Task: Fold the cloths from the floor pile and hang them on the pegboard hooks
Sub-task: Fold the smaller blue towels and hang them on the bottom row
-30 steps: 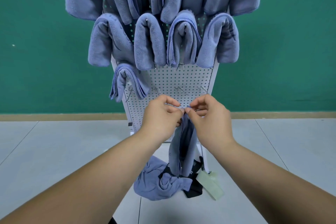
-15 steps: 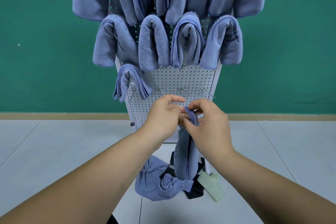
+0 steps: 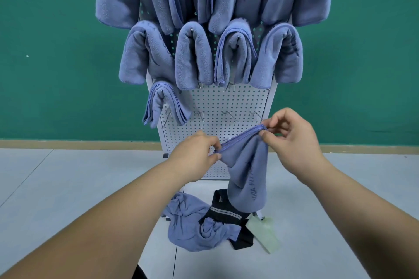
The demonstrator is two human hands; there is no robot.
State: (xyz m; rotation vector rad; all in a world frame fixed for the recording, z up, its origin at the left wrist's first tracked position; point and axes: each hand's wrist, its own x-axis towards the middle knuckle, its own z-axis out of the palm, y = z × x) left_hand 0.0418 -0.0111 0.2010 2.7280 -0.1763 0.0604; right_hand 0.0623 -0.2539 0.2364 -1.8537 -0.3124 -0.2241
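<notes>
While my left hand (image 3: 195, 156) and right hand (image 3: 292, 142) each pinch one end of the hemmed top edge of the cloth (image 3: 247, 179), in the air just before the pegboard (image 3: 217, 102), I'd keep that edge taut and match the corners squarely so the fold lies even. That edge slants up toward the right; the long axis hangs downward, lower end above the floor pile (image 3: 192, 226), below the bare hooks (image 3: 229, 115).

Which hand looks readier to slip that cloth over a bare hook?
Probably the right hand: it pinches the cloth at the higher end of its hem, just below a bare hook. The left hand pinches the lower end, farther down the pegboard.
</notes>
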